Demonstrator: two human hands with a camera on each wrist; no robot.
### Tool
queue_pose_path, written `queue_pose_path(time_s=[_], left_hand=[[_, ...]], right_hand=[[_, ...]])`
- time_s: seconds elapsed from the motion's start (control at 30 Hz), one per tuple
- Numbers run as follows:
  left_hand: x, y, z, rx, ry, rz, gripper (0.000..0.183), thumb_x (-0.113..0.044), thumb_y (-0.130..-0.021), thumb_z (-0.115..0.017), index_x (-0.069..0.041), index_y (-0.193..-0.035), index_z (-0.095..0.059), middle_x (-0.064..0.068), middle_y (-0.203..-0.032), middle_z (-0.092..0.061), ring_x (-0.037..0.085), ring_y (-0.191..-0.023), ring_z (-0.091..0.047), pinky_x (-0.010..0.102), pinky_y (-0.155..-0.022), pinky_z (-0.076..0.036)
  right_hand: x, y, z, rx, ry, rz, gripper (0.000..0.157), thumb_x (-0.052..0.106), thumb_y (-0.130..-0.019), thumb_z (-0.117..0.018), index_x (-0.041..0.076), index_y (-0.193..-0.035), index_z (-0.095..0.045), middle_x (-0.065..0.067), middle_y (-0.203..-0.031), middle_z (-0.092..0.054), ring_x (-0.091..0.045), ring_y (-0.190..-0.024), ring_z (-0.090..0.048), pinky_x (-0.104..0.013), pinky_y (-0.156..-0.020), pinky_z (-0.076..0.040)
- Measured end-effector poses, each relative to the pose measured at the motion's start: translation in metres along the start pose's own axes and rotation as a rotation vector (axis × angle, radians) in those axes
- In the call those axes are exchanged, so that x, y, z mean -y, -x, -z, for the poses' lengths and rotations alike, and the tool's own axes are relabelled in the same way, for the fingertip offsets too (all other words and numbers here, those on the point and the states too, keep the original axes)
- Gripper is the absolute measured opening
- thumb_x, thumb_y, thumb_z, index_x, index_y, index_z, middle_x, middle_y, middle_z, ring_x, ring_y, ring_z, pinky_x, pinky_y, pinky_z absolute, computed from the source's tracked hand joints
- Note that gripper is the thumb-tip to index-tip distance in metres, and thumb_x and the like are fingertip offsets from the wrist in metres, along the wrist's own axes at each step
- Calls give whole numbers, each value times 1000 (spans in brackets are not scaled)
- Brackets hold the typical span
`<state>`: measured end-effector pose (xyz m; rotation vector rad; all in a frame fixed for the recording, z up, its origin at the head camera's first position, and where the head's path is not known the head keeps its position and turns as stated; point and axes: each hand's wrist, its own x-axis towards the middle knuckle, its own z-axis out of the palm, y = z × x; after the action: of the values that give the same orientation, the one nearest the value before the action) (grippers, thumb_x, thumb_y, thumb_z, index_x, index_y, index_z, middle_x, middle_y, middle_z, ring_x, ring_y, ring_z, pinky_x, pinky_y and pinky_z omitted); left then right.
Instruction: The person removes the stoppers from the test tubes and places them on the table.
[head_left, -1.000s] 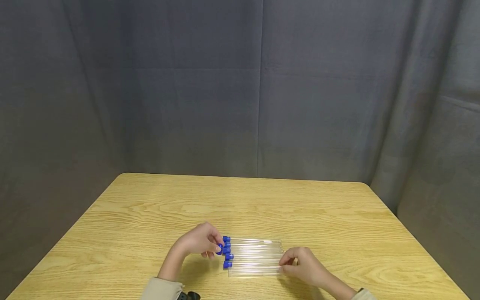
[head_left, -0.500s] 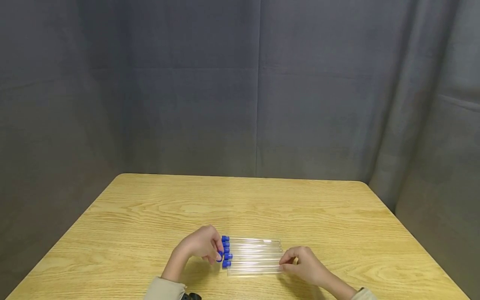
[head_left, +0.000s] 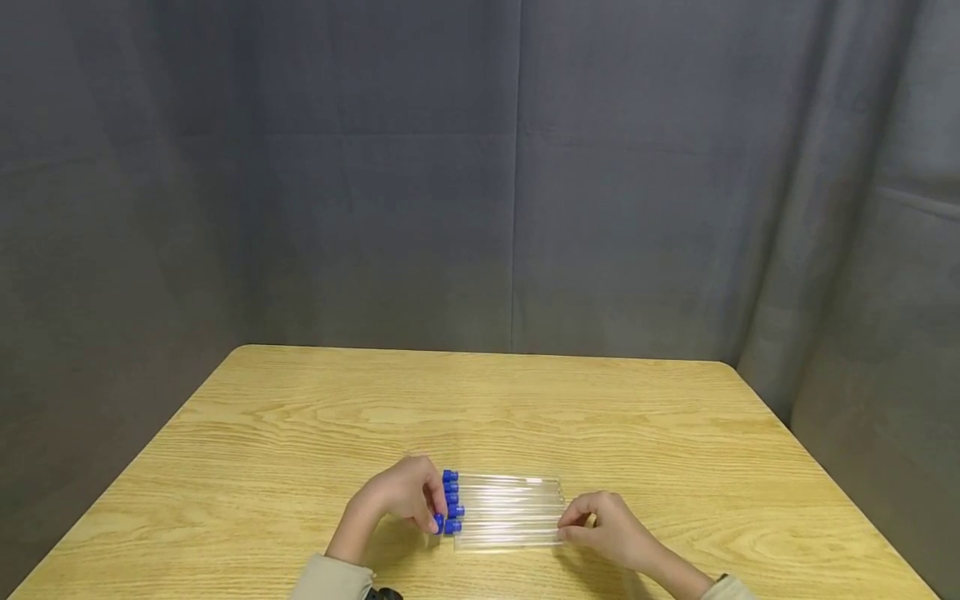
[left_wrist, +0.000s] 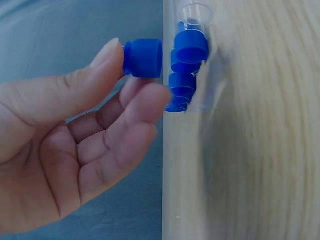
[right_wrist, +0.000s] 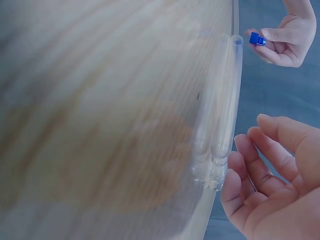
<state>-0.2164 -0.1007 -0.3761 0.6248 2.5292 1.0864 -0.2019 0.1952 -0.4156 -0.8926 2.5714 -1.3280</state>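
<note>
My left hand (head_left: 405,493) pinches a blue cap (left_wrist: 145,57) between thumb and fingers in the left wrist view. Its hollow end faces the row of clear test tubes (head_left: 510,512) lying side by side on the table. Several other blue caps (left_wrist: 191,46) sit at the tubes' left ends. The nearest tube shows a bare open mouth (left_wrist: 197,14), apart from the held cap. At the rounded right ends, my right hand (head_left: 609,529) rests with loosely bent fingers beside the tubes; in the right wrist view its fingertips (right_wrist: 231,182) are at or near these ends, contact unclear.
The wood-grain table (head_left: 300,400) extends beyond the tubes to its rounded far corners. Grey curtains (head_left: 390,208) hang behind it and at both sides.
My left hand has moved slightly toward me along the cap row, turning the blue cap toward the tubes. My right hand has stayed at the tubes' right ends.
</note>
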Motion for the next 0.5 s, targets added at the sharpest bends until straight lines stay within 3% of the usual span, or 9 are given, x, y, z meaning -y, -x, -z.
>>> queue_pose_path(time_s=[0.5], left_hand=[[4, -2, -5, 37, -71, 26, 20, 11, -60, -75, -5, -60, -64, -1, -54, -55, 8, -42, -45, 23, -39, -43]], right_hand=[[-3, -2, 0, 20, -15, -14, 8, 6, -82, -62, -1, -80, -65, -5, -75, -62, -6, -67, -51, -20, -55, -44]])
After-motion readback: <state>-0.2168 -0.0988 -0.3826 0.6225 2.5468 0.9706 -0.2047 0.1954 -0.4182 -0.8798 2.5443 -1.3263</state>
